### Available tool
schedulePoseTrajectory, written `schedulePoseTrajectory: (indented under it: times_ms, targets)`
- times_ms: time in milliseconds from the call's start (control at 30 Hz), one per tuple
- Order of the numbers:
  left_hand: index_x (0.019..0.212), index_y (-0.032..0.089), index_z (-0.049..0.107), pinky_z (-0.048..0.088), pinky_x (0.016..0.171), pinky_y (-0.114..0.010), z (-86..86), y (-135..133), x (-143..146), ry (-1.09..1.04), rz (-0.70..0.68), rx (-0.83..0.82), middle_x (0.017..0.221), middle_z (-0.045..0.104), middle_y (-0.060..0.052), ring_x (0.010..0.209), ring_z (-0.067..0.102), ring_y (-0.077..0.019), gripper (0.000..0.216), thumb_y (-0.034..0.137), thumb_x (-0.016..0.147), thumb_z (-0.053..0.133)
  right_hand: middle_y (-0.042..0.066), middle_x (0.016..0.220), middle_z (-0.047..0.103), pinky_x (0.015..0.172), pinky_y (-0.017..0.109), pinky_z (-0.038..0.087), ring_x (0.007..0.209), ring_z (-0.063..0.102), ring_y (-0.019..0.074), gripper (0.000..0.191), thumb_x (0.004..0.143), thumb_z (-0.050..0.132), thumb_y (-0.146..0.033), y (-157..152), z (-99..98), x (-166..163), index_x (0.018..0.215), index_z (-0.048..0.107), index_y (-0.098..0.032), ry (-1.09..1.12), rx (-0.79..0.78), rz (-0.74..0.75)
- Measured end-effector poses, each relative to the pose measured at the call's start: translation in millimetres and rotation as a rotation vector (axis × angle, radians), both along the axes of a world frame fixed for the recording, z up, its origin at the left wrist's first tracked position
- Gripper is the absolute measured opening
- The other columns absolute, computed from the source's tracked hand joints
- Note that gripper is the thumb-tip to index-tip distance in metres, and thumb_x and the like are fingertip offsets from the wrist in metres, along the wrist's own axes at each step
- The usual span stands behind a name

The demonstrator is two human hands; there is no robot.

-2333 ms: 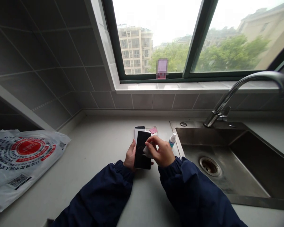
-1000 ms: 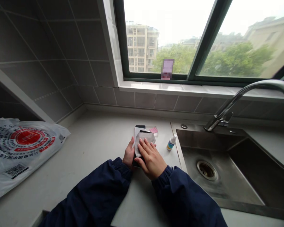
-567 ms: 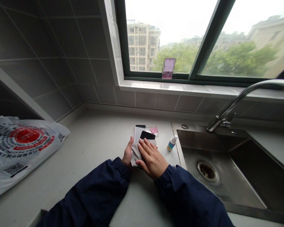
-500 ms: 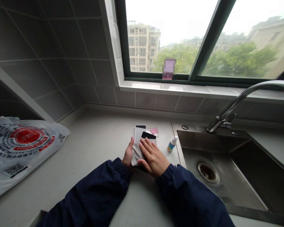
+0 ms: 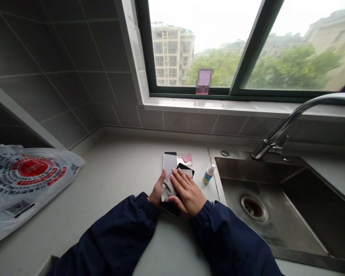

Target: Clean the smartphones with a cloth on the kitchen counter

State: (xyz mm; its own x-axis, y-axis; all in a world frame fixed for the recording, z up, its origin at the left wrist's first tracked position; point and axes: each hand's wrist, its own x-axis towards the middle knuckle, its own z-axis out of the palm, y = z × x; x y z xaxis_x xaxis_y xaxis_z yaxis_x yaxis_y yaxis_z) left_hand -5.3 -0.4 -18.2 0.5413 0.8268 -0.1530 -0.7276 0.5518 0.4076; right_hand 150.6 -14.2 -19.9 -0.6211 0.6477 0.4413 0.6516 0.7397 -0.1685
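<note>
Low over the counter, my left hand grips a dark phone from its left side; the thumb shows and the other fingers are hidden beneath. A grey cloth with a zigzag edge covers the middle of that phone. My right hand lies flat on the cloth, fingers stretched out, pressing it onto the phone. Just beyond, a second phone with a pale, shiny face rests on the counter. Beside it is a clear case with a pink slip on it. A small white-capped bottle stands upright to the right.
A steel sink with a curved tap occupies the right side. On the left lies a white plastic bag with red and black print. The white counter runs back to a tiled wall below a window.
The dark phone has turned slightly under the cloth: its far end has shifted right, and more of its near end shows. Both hands stay in nearly the same place.
</note>
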Motion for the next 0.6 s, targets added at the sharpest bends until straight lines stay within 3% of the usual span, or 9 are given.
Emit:
schedulePoseTrajectory:
  times_ms: [133, 300, 500, 600]
  targets:
    - [0.149, 0.011, 0.04, 0.03, 0.117, -0.039, -0.4, -0.6, 2.9, -0.008, 0.041, 0.068, 0.14, 0.057, -0.017, 0.138, 0.045, -0.0282, 0.065, 0.052, 0.098, 0.038, 0.02, 0.158, 0.026, 0.113, 0.058, 0.035, 0.149, 0.019, 0.0347, 0.065, 0.1, 0.042, -0.043, 4.0, -3.9, 3.2, 0.152, 0.032, -0.005, 0.079, 0.023, -0.103]
    - [0.15, 0.013, 0.038, 0.027, 0.119, -0.041, -2.1, -0.9, 1.9, -0.02, 0.011, 0.043, 0.141, 0.056, -0.017, 0.138, 0.045, -0.0287, 0.066, 0.054, 0.098, 0.038, 0.019, 0.159, 0.026, 0.116, 0.055, 0.033, 0.15, 0.017, 0.0336, 0.068, 0.099, 0.045, -0.045, -0.8, -4.0, -1.0, 0.152, 0.033, -0.004, 0.045, 0.008, -0.033]
    - [0.151, 0.013, 0.036, 0.028, 0.118, -0.039, -1.2, -1.5, 4.0, -0.031, 0.008, 0.059, 0.141, 0.056, -0.017, 0.138, 0.045, -0.0273, 0.066, 0.052, 0.098, 0.04, 0.02, 0.159, 0.026, 0.113, 0.057, 0.035, 0.149, 0.019, 0.0346, 0.065, 0.1, 0.042, -0.04, 1.7, -6.1, 0.6, 0.153, 0.029, -0.006, 0.107, 0.005, -0.148]
    - [0.15, 0.013, 0.037, 0.03, 0.117, -0.039, -1.6, -1.6, 3.4, -0.013, 0.023, 0.047, 0.14, 0.057, -0.017, 0.136, 0.047, -0.0274, 0.066, 0.053, 0.097, 0.041, 0.02, 0.158, 0.027, 0.114, 0.058, 0.034, 0.15, 0.018, 0.0346, 0.065, 0.1, 0.043, -0.041, 0.0, -6.4, -0.1, 0.152, 0.031, -0.005, 0.103, -0.004, -0.115]
